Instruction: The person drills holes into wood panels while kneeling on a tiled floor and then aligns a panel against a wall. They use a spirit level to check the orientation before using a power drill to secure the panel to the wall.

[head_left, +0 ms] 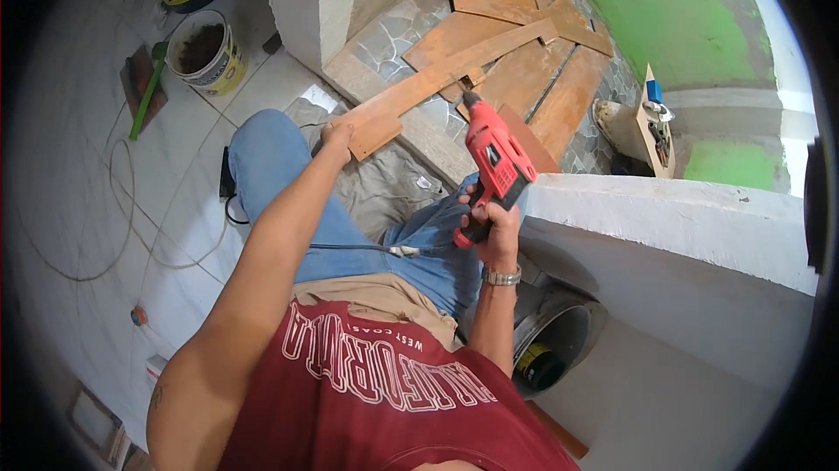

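My right hand (491, 219) is wrapped around the handle of a red and black corded power drill (500, 155). The drill's chuck points away from me, close to a small notched block at the edge of a long wooden plank (421, 89); I cannot tell whether the bit touches it. My left hand (337, 134) grips the near end of that plank, where a short wooden piece (376, 136) sticks out to the side. The plank slants away to the right over other boards. A dark cord (350, 247) runs from the drill across my lap.
Several brown wooden boards (524, 78) lie on the stone-patterned floor ahead. A white bucket (206, 53) and a green-handled tool (149, 91) are at the left. A low white wall (673, 218) stands at the right, with a round bin (559, 344) below it. Grey cloth (376, 187) lies before my legs.
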A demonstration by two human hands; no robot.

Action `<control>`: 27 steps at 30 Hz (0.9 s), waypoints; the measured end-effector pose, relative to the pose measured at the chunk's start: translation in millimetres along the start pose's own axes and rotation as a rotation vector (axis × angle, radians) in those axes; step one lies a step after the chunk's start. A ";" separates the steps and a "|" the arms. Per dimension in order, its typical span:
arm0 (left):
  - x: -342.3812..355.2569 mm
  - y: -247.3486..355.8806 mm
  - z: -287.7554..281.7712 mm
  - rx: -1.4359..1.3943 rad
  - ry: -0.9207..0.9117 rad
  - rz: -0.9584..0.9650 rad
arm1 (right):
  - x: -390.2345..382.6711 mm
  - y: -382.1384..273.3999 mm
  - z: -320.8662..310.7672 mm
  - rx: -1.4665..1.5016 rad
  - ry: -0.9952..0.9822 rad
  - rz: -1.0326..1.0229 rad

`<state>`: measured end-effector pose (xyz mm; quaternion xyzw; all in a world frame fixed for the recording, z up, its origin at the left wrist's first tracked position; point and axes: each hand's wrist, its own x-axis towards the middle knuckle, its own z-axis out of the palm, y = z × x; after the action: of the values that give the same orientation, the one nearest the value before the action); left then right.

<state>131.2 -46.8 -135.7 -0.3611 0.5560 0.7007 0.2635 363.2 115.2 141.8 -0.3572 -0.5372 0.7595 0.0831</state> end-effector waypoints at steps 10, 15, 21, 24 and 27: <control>26.9 1.9 -10.4 0.240 0.020 -0.047 | 74.9 -71.0 27.9 -0.583 -0.125 0.065; 38.0 -4.1 -13.5 0.220 -0.089 -0.034 | 108.1 -92.1 43.5 -0.978 -0.296 0.016; 20.2 -7.6 13.9 0.271 -0.119 0.049 | 121.7 -80.7 71.6 -1.085 -0.264 -0.030; 20.5 -13.6 28.6 0.274 -0.146 0.092 | 128.4 -74.1 70.4 -1.171 -0.218 -0.035; 45.1 -14.1 21.8 0.229 -0.085 0.174 | 130.3 -72.8 91.6 -1.209 -0.229 -0.064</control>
<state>110.4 -23.6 -177.4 -0.2493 0.6497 0.6676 0.2647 191.4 142.2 161.8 -0.2412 -0.8887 0.3511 -0.1698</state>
